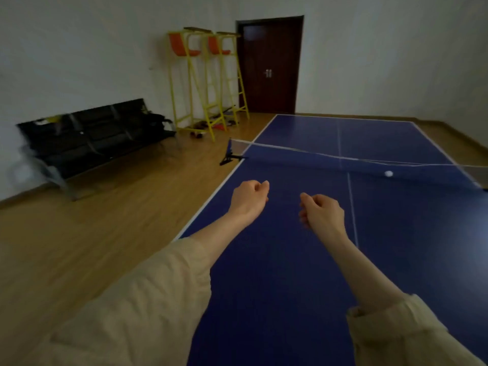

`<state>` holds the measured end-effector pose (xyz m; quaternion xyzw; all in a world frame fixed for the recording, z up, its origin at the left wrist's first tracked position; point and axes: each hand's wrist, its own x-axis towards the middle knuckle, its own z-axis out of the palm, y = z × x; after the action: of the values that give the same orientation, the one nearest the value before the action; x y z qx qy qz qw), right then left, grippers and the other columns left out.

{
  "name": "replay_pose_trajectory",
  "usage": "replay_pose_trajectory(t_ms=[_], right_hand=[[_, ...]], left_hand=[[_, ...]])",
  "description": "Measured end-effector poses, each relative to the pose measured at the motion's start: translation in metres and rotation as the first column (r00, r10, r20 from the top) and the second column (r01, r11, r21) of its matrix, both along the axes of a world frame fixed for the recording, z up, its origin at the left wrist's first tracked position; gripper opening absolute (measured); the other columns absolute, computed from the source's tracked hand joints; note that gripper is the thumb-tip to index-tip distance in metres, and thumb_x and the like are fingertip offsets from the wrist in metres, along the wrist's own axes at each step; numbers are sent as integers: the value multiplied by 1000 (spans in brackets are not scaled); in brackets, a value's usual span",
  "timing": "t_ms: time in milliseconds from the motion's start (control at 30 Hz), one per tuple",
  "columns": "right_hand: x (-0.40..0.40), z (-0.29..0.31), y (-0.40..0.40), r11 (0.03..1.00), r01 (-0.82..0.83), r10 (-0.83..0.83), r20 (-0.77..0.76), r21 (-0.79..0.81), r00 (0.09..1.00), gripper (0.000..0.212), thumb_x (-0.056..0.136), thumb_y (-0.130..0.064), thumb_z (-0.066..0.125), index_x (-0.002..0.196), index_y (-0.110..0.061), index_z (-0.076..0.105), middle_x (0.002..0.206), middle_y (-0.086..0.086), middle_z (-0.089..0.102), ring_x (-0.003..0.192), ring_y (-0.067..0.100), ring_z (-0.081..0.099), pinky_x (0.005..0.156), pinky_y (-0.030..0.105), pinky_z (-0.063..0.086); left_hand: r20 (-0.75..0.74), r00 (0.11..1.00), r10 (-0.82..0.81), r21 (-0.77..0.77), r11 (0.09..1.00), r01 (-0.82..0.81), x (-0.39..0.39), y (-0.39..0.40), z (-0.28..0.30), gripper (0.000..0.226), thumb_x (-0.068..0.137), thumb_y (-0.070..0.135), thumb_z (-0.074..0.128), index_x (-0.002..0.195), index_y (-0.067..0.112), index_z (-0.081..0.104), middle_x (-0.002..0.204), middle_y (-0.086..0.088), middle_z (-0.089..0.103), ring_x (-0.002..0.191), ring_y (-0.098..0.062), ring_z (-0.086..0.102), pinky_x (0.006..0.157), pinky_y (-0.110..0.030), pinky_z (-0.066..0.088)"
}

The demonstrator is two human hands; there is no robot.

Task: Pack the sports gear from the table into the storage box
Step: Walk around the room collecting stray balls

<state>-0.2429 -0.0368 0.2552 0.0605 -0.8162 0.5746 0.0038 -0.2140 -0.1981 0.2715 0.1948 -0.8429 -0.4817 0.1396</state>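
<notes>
1. Left hand (249, 198), centre of the frame: fingers curled loosely inward, holding nothing, above the blue table (277, 273).
2. Right hand (320, 211), just right of centre: fingers likewise loosely curled and empty, near the left hand but apart from it.
3. White ball (388, 173), right of centre, lies on the table just in front of the net (343, 157), well apart from both hands. It is the only gear visible on the table.
4. Risk: a round ball on a smooth top would likely roll at a clumsy touch, under the net or off the right edge.
5. Risk: a reach across could snag the sagging net.
6. Risk: no storage box is in view, so the carry may be long and the ball easily dropped.
</notes>
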Motion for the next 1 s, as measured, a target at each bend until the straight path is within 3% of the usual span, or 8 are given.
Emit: replay_pose_trajectory(t_ms=[100,233,400,567,767,900,1000], right_hand=[[10,3,-54,993,-114,114,15,2,993,33,97,-34,55,84,-6,67,73,6,69,65,17,64,69,37,57],[16,5,-129,965,-262,261,15,22,965,34,97,-35,55,85,-6,68,74,6,70,71,22,68,70,39,58],[50,-7,-218,881,-472,471,29,35,882,28,96,-28,54,86,-6,68,74,6,69,65,15,63,67,36,58],[89,-17,-275,807,-590,588,71,11,806,27,96,-28,55,81,-9,67,76,6,69,65,12,63,64,28,56],[116,-19,-347,760,-650,648,58,0,759,24,96,-32,55,85,-13,66,78,3,69,69,12,64,62,24,55],[122,-23,-407,756,-653,651,55,34,757,25,97,-36,54,88,-16,65,81,1,69,73,11,65,68,24,56],[115,-23,-473,787,-616,615,30,36,788,23,97,-35,54,88,-16,64,81,1,68,73,11,64,68,23,55]], left_hand=[[13,996,87,29,996,-87,18,-60,-4,37,98,41,41,83,13,60,87,-12,68,75,-30,63,75,-47,55],[0,967,256,65,965,-256,49,-134,-11,36,90,50,41,74,23,58,71,-4,62,65,-23,58,64,-40,47],[18,901,433,-16,901,-433,110,-202,-28,25,99,40,43,83,26,56,88,-4,66,81,-20,66,80,-35,57],[16,832,555,-10,832,-555,162,-249,-31,21,99,33,45,84,24,56,91,-5,67,80,-17,65,78,-32,57],[-2,810,587,5,810,-587,190,-316,-32,30,100,33,44,80,19,61,88,-9,70,69,-16,63,67,-30,54],[3,828,560,-7,828,-560,179,-372,-36,33,98,41,44,78,22,63,84,-7,72,76,-23,70,75,-42,58],[-25,861,507,-50,860,-508,164,-437,-29,32,98,43,43,82,23,62,83,-1,70,76,-19,68,75,-38,59]])
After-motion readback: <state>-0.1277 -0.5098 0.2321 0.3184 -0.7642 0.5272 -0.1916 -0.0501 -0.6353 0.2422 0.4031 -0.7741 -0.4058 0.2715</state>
